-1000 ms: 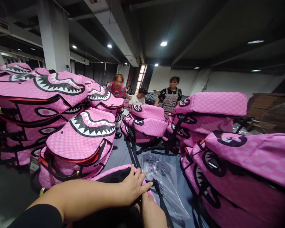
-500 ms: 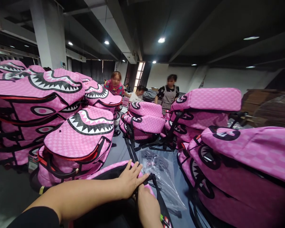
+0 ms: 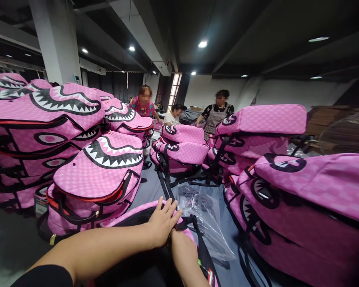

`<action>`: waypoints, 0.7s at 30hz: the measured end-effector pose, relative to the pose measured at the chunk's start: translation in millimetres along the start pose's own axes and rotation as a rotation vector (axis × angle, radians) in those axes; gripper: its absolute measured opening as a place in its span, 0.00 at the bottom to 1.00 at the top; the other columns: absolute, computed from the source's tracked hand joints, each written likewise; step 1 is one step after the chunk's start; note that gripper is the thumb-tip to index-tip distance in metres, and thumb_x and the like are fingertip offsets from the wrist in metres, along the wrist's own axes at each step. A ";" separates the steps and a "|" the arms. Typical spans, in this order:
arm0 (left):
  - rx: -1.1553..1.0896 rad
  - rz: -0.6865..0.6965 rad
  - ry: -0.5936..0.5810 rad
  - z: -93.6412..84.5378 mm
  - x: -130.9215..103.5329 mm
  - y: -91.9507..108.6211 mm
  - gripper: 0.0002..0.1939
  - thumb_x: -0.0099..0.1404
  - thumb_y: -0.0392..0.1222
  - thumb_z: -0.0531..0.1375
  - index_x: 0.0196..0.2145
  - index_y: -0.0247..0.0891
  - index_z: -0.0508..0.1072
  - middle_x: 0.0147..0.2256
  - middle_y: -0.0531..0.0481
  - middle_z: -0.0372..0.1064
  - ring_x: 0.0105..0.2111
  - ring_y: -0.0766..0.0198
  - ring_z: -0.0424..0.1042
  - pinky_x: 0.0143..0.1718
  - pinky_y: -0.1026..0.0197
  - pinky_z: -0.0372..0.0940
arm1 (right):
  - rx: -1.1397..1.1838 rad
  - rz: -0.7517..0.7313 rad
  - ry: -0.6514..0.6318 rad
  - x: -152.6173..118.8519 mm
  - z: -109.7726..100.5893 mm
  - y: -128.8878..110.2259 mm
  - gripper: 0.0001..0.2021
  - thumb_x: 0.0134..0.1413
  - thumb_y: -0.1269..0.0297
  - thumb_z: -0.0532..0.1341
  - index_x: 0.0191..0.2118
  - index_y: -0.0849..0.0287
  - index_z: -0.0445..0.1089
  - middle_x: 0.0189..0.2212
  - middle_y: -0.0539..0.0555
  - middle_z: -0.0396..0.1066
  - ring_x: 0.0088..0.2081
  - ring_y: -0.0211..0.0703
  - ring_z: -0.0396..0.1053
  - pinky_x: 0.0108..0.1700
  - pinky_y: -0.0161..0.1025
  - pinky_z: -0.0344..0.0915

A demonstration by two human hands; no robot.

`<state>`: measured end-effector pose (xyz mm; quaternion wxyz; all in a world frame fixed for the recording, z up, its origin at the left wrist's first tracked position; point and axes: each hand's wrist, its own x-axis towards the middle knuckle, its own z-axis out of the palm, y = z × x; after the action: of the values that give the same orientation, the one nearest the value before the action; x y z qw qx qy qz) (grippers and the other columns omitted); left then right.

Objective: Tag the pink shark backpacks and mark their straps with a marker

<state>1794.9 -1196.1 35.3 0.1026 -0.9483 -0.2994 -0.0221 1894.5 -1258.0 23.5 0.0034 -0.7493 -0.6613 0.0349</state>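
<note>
Directly before me lies a backpack with a pink checkered rim (image 3: 137, 209) and a black inner side. My left hand (image 3: 162, 224) rests on its upper edge, fingers spread. Just to its right, my right hand (image 3: 184, 249) is closed at the same edge, against the left hand; its fingertips are hidden, and what it holds cannot be made out. Black straps (image 3: 200, 235) run down beside the right hand. A clear plastic bag (image 3: 211, 227) lies on the grey table (image 3: 151, 187) just beyond.
Pink shark-mouth backpacks (image 3: 107, 163) are piled at the left. More stacks stand in the middle (image 3: 185, 153) and at the right (image 3: 314, 191). Three people are at the far side, one in a checked apron (image 3: 211, 121). Brown boxes (image 3: 326, 125) stand back right.
Both hands have shifted slightly left and up in the view, staying at the backpack's edge. The person in the apron has moved an arm and leans a little. The camera view has shifted slightly.
</note>
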 end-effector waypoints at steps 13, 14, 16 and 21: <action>0.050 0.008 -0.102 0.6 5.5 1.6 0.56 0.51 0.46 0.67 0.70 0.35 0.41 0.70 0.33 0.28 0.69 0.39 0.33 0.65 0.31 0.34 | 0.060 0.004 -0.107 -6.9 -6.8 2.5 0.19 0.60 0.80 0.48 0.50 0.65 0.72 0.43 0.63 0.77 0.44 0.51 0.76 0.43 0.42 0.70; 0.058 0.000 -0.104 1.7 6.1 2.4 0.57 0.50 0.46 0.67 0.70 0.35 0.41 0.70 0.33 0.28 0.69 0.39 0.33 0.65 0.31 0.34 | 0.060 0.006 -0.110 -7.3 -7.5 2.1 0.19 0.60 0.80 0.48 0.49 0.65 0.72 0.43 0.63 0.77 0.45 0.52 0.76 0.43 0.43 0.70; 0.069 -0.019 -0.098 3.8 6.9 3.8 0.56 0.50 0.46 0.67 0.70 0.36 0.41 0.70 0.34 0.29 0.69 0.39 0.33 0.65 0.32 0.36 | 0.062 0.010 -0.107 -7.7 -7.5 2.0 0.19 0.60 0.80 0.48 0.49 0.65 0.72 0.43 0.63 0.77 0.45 0.52 0.76 0.44 0.44 0.71; 0.065 -0.010 -0.058 4.4 5.0 4.0 0.50 0.56 0.45 0.63 0.69 0.36 0.42 0.70 0.34 0.30 0.69 0.41 0.36 0.65 0.33 0.39 | 0.069 -0.009 -0.086 -7.8 -7.7 4.0 0.22 0.60 0.81 0.46 0.52 0.65 0.71 0.43 0.64 0.76 0.43 0.51 0.77 0.43 0.44 0.71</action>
<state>1801.2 -1195.6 30.8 0.1247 -0.9432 -0.3074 0.0144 1897.9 -1265.9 31.4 0.0011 -0.7434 -0.6628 0.0901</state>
